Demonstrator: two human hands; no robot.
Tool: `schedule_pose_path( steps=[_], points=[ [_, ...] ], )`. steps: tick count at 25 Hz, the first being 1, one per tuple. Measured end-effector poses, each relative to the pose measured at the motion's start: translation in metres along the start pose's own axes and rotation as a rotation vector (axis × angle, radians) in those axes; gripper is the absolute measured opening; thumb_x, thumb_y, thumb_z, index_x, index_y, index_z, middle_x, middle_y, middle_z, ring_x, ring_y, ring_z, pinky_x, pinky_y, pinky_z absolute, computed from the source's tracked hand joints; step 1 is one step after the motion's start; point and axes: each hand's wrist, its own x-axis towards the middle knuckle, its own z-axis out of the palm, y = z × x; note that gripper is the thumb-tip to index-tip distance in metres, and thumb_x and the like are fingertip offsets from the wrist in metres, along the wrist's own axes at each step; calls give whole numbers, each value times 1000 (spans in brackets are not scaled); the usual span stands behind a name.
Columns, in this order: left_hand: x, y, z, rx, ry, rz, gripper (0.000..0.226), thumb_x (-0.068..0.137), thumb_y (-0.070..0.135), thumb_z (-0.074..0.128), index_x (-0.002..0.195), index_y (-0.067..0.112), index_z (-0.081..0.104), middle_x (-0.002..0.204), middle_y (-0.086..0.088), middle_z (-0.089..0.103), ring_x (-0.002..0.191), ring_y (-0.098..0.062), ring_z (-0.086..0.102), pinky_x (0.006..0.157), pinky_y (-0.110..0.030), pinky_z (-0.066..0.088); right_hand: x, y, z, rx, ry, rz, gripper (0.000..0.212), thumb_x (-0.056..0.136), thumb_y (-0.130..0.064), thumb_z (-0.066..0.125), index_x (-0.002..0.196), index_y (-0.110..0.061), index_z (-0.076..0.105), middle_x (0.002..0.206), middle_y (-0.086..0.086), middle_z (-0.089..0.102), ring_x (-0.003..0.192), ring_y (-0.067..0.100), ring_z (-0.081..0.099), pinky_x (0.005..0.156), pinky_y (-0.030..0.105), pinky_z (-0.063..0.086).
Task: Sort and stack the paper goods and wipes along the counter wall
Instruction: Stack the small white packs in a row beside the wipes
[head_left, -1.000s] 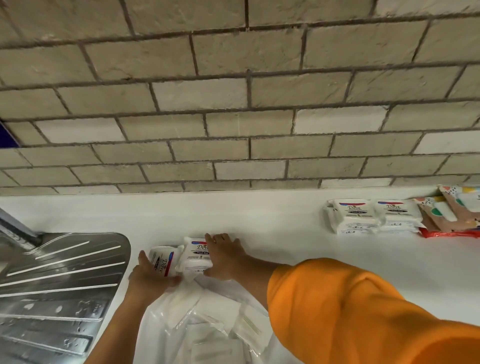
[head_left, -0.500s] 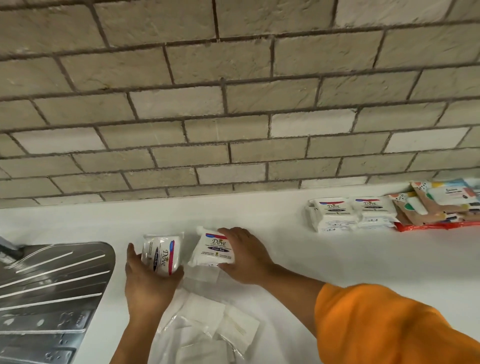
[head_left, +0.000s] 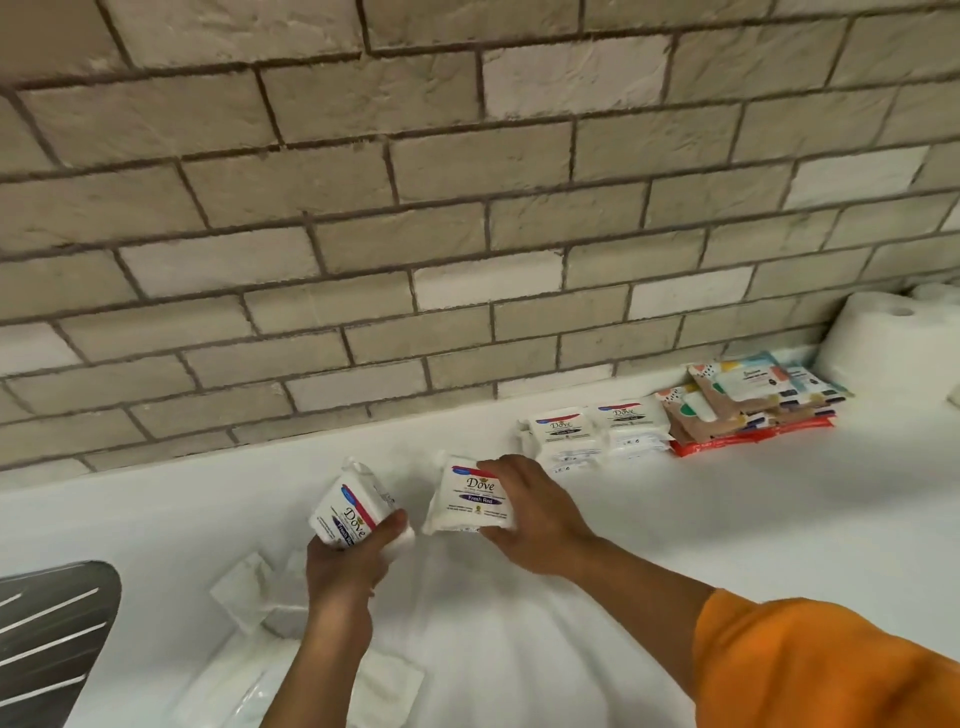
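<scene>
Packs in hand: left hand (head_left: 343, 566) grips left pack (head_left: 348, 512), tilted; right hand (head_left: 530, 514) grips right pack (head_left: 470, 499); both over table (head_left: 675, 519), short of wall (head_left: 467, 260). Done: white stack (head_left: 592, 431), patterned stack (head_left: 753, 400), roll (head_left: 883, 332). Left, seemingly: held pair, loose sachets (head_left: 249, 592).

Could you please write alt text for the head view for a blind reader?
The left hand grips a tilted white plastic Dove pack and the right hand holds a second Dove pack over a white counter. Stacked white Dove packs, colourful patterned packs and a white paper roll line the beige brick wall.
</scene>
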Motion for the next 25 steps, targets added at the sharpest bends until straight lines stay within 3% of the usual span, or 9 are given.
schedule_pose_path(
  steps=[3, 5, 8, 11, 14, 19, 22, 25],
  points=[
    [-10, -6, 41, -39, -86, -79, 47, 45, 39, 92, 82, 18, 70, 67, -7, 62, 54, -18, 41, 53, -26, 28, -9, 37, -30, -54, 12, 39, 76, 79, -44, 74, 146, -28, 39, 144, 0, 47, 131, 21, 45, 102, 36, 49],
    [-17, -10, 71, -61, -109, -139, 31, 69, 39, 87, 84, 19, 70, 69, -6, 66, 46, -17, 40, 50, -24, 24, -14, 64, -47, -85, 5, 57, 76, 79, -45, 74, 145, -27, 42, 144, 0, 48, 131, 20, 45, 103, 36, 49],
    [-22, -16, 112, -237, -81, -298, 14, 94, 34, 61, 87, 23, 65, 62, 4, 64, 39, -13, 48, 53, -27, 25, -16, 102, -69, -121, -11, 76, 76, 77, -46, 75, 143, -24, 45, 144, 1, 51, 131, 22, 48, 101, 39, 52],
    [-19, -25, 159, -416, -81, -382, 14, 97, 20, 50, 89, 23, 61, 74, 3, 63, 58, -16, 60, 55, -26, 38, -10, 141, -94, -174, -39, 107, 72, 78, -48, 77, 140, -25, 49, 141, -1, 55, 127, 20, 54, 101, 37, 52],
    [-8, -34, 203, -479, -118, -426, 13, 97, 18, 57, 107, 19, 64, 95, -4, 69, 84, -23, 65, 65, -33, 52, 3, 179, -118, -205, -107, 161, 66, 78, -50, 77, 135, -29, 50, 138, -5, 56, 120, 14, 55, 99, 33, 53],
    [4, -39, 268, -443, -124, -463, 21, 91, 12, 70, 110, 16, 63, 94, -6, 70, 81, -19, 65, 65, -32, 50, 31, 223, -148, -212, -229, 226, 59, 79, -47, 76, 129, -33, 48, 131, -9, 56, 114, 11, 53, 99, 31, 48],
    [16, -45, 299, -470, -89, -431, 31, 90, 8, 71, 120, 9, 64, 95, -8, 71, 82, -19, 66, 51, -24, 57, 47, 240, -154, -131, -301, 240, 63, 81, -39, 78, 135, -34, 47, 138, -8, 50, 119, 13, 51, 95, 29, 51],
    [28, -52, 319, -411, 10, -377, 34, 88, 10, 76, 119, 1, 65, 96, -11, 72, 82, -21, 68, 49, -21, 57, 56, 250, -149, -87, -354, 203, 68, 86, -31, 74, 146, -35, 43, 153, -6, 39, 140, 18, 36, 115, 35, 39]
  ],
)
